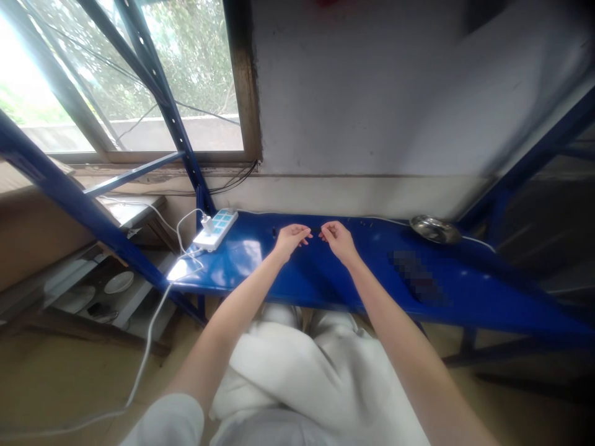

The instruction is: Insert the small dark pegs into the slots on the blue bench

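At mid-frame, left hand (292, 239) and right hand (339, 239) are pressing fingertips together, contents indiscernible; a black piece (274, 232) is lying just left; rightward, I'm noting a metal dish (433, 230).

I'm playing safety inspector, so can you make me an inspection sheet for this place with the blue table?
Surface: blue table, shiny, with glare at its left end.
Job's things: small dark piece beside the left hand; too small to identify.
Clutter: metal dish and a pixelated dark item on the right; power strip on the left.
Hands: left hand and right hand close together, fingers curled; can't tell what they hold.
Cables: white cable hangs off the table's left end.
Surroundings: window and wall behind.
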`<action>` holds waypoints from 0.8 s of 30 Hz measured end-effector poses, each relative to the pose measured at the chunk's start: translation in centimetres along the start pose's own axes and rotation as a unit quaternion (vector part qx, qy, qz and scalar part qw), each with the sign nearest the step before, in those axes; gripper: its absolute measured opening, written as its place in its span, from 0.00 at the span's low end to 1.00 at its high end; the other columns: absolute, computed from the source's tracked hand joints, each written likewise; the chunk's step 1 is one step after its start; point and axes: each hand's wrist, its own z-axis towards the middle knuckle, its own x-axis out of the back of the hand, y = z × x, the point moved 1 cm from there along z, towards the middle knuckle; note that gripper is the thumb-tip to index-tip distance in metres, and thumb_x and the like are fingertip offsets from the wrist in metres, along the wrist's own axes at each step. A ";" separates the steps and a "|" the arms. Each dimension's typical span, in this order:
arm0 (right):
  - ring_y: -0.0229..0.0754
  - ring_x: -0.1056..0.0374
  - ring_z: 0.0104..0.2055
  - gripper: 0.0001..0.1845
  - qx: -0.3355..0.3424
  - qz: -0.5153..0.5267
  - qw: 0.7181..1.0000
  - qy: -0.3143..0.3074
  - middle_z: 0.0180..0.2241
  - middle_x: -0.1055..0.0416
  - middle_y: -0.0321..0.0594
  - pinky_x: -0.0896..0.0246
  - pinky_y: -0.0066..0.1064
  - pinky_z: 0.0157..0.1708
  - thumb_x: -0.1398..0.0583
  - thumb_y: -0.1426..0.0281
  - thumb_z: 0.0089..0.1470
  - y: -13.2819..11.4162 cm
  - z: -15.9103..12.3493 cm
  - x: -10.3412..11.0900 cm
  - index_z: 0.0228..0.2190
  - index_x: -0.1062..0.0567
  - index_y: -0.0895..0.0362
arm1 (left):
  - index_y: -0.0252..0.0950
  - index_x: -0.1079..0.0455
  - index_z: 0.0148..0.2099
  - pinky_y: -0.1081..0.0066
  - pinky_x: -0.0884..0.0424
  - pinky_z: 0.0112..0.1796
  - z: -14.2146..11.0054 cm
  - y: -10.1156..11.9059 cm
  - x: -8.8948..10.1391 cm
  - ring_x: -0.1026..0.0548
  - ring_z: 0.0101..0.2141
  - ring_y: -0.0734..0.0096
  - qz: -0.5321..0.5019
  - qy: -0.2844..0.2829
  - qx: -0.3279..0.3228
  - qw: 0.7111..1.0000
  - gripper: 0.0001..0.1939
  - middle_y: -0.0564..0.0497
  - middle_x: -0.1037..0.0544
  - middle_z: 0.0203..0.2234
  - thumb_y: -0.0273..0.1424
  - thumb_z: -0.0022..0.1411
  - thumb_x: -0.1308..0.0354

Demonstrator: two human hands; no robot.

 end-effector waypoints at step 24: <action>0.38 0.33 0.29 0.07 -0.115 -0.173 0.975 -0.081 0.28 0.28 0.40 0.39 0.29 0.32 0.40 0.69 0.40 4.9 3.5 -8.2 0.25 0.28 0.59 | 0.32 0.32 0.38 0.79 0.37 0.22 -1.7 -6.5 6.2 0.34 0.18 0.83 0.042 0.237 -0.021 0.970 0.10 0.52 0.28 0.25 0.33 0.56 0.48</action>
